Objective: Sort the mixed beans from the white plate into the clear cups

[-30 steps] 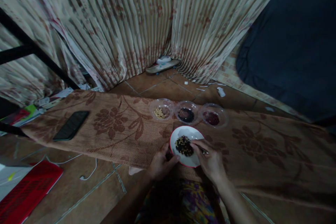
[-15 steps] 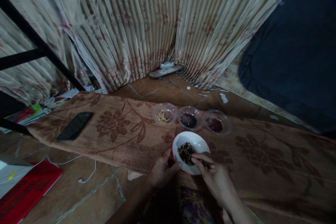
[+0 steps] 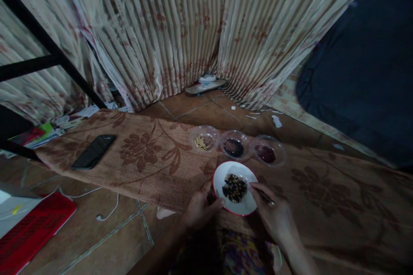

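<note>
My left hand point(image 3: 202, 207) grips the near left rim of a white bowl point(image 3: 221, 172) with a red edge, its thumb over the rim. Inside the bowl lies a mixed heap of black and pale yellow beans point(image 3: 235, 188). My right hand point(image 3: 274, 212) is closed on a thin spoon point(image 3: 267, 198) whose end reaches in over the bowl's right side, beside the heap; that end is blurred. Just behind the bowl, three clear plastic cups stand in a row: one with yellow beans point(image 3: 201, 143), one with black beans point(image 3: 236, 148), one with dark red beans point(image 3: 266, 154).
A brown flowered cloth point(image 3: 180, 172) covers the long narrow table. On its left part lies a black phone point(image 3: 93, 151). Beyond the table are a skateboard point(image 3: 206, 87), white scraps and striped curtains point(image 3: 180, 30). A red crate point(image 3: 38, 223) stands on the floor at left.
My right hand has drawn back to the right with the spoon, from the heap's middle towards the bowl's right side. More of the bean heap shows. My left hand stays on the rim.
</note>
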`<action>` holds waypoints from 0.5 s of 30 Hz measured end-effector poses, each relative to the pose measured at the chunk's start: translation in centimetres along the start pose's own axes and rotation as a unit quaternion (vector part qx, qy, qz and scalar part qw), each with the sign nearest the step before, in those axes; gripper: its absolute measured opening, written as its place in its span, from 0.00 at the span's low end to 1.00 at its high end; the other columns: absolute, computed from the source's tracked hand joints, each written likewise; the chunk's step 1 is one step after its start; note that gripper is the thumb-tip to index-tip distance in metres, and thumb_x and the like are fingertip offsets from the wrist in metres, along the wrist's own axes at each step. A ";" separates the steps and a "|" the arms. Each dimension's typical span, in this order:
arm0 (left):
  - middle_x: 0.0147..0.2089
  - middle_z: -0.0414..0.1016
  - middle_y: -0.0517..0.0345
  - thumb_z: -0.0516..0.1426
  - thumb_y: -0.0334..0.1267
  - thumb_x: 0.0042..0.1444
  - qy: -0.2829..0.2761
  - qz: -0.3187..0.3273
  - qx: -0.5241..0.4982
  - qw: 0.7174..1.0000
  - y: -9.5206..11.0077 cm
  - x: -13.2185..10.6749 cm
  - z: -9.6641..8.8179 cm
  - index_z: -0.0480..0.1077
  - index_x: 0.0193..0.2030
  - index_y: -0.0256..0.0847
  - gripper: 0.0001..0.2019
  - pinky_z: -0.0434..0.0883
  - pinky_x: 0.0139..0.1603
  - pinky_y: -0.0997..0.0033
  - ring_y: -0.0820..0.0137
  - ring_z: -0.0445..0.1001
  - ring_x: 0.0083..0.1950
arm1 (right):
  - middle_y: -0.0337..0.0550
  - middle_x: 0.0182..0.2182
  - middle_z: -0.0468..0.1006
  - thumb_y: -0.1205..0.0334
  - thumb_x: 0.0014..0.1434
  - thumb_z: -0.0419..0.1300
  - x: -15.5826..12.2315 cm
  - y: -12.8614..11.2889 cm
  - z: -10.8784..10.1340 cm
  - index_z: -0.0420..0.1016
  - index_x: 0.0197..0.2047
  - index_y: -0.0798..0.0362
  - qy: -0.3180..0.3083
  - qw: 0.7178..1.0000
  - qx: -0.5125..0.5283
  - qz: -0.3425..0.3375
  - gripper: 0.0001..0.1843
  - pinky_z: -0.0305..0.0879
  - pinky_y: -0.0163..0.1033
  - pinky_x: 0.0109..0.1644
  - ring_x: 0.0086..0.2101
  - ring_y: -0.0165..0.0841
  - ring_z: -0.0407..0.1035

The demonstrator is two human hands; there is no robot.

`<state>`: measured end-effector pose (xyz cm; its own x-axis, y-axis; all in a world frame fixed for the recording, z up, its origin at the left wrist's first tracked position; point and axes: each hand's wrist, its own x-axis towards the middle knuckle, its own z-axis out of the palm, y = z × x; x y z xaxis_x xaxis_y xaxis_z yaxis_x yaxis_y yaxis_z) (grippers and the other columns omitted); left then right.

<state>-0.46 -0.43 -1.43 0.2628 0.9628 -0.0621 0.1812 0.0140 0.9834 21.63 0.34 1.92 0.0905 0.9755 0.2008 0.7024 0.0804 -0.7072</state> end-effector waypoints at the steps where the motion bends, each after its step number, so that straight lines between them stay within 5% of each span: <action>1: 0.45 0.78 0.56 0.59 0.44 0.55 0.003 0.000 0.007 1.000 0.0 0.0 0.0 0.65 0.58 0.41 0.24 0.72 0.48 0.68 0.64 0.75 0.44 | 0.44 0.37 0.82 0.51 0.58 0.56 0.3 -0.2 0.5 0.79 0.39 0.48 -0.001 1.000 0.003 -0.007 0.14 0.73 0.38 0.37 0.36 0.38 0.78; 5: 0.44 0.78 0.56 0.58 0.44 0.56 0.001 0.004 0.023 1.000 -0.1 0.0 -0.1 0.63 0.60 0.42 0.26 0.71 0.48 0.67 0.64 0.74 0.44 | 0.43 0.39 0.82 0.54 0.59 0.56 0.3 -0.9 1.8 0.79 0.40 0.48 -0.053 0.998 0.028 -0.025 0.13 0.73 0.39 0.41 0.37 0.37 0.77; 9: 0.46 0.77 0.55 0.58 0.45 0.57 -0.004 0.014 0.026 1.000 -0.2 0.0 0.0 0.64 0.60 0.41 0.25 0.71 0.49 0.68 0.64 0.74 0.45 | 0.44 0.39 0.82 0.52 0.60 0.56 -1.0 -1.2 0.2 0.80 0.40 0.48 -0.135 0.990 0.046 -0.009 0.14 0.73 0.37 0.39 0.36 0.36 0.77; 15: 0.40 0.76 0.57 0.58 0.46 0.56 -0.004 -0.005 0.043 0.999 -0.4 0.1 0.0 0.63 0.60 0.40 0.26 0.71 0.42 0.72 0.67 0.73 0.39 | 0.46 0.38 0.83 0.48 0.55 0.60 -2.2 0.5 -3.3 0.81 0.37 0.50 -0.060 0.994 0.045 0.075 0.16 0.74 0.38 0.39 0.39 0.41 0.77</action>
<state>-0.51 -0.38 -1.81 0.2673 0.9608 -0.0730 0.2640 -0.0002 0.9645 24.14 -2.42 3.37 0.1012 0.9948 0.0096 0.6205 -0.0556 -0.7823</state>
